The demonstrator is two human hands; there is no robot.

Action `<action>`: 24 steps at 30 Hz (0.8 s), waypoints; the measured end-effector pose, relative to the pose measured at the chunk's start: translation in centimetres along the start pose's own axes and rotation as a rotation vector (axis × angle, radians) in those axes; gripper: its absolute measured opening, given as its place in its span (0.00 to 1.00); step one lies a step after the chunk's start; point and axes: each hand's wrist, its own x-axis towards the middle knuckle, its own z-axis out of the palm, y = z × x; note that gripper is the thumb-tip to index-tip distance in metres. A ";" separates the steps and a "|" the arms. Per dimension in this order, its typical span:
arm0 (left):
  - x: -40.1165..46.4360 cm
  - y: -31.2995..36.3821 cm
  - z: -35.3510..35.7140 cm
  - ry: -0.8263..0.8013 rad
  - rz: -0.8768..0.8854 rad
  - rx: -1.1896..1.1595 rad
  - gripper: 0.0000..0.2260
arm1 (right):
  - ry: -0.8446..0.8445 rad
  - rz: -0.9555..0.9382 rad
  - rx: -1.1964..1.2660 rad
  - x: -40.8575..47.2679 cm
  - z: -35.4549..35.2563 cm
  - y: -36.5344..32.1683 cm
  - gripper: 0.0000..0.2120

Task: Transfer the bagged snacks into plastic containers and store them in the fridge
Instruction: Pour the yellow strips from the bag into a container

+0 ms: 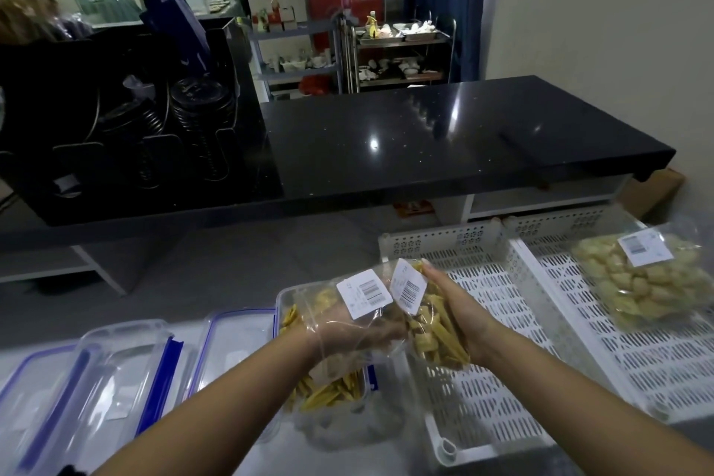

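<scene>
Head view: right hand (459, 315) grip clamped on a bag of yellow strips (432, 325); left hand (359, 328), in a thin clear glove, grips a near-empty bag (347, 305) beside it. Directly under the grips, one container (284, 298) is part-filled. Left of them, empty containers (116, 367) on the counter; right, another snack bag (645, 282) waits in a white crate (502, 282). Roughly early-to-mid task, I judge; no lids on, fridge step pending.

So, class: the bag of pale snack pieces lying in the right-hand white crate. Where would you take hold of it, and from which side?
Come from above and pinch the loose clear plastic along the edge of the bag of pale snack pieces, probably the near-left edge, the one closest to the hands. It lies flat on the floor of the white crate with its label up, so nothing sticks up, and squeezing the filled middle might crush the pieces.
</scene>
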 end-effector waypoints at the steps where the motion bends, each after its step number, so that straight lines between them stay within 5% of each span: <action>1: -0.3 -0.3 0.0 0.013 0.092 0.070 0.18 | -0.002 -0.005 -0.008 0.1 0.1 -0.1 0.28; 3: 0.2 -0.2 -0.6 0.156 0.243 0.371 0.24 | 0.011 -0.002 -0.034 0.5 0.1 -0.2 0.27; 6: 1.4 0.1 -0.9 0.348 0.519 1.288 0.02 | -0.004 0.009 -0.049 0.5 0.1 -0.7 0.28; 8: 2.0 1.2 -2.2 0.300 0.662 1.800 0.13 | -0.003 0.029 -0.045 0.7 -0.3 -0.8 0.29; 11: 1.9 1.8 -2.0 0.252 0.726 1.868 0.21 | -0.002 0.058 -0.030 0.9 -1.0 -0.7 0.29; 18: 1.2 2.8 -3.0 0.218 0.829 1.897 0.10 | 0.045 0.050 -0.106 1.3 -1.1 0.4 0.25; 24: -0.9 4.5 -6.5 0.284 0.810 1.959 0.14 | 0.091 0.061 -0.112 1.1 -1.3 0.8 0.23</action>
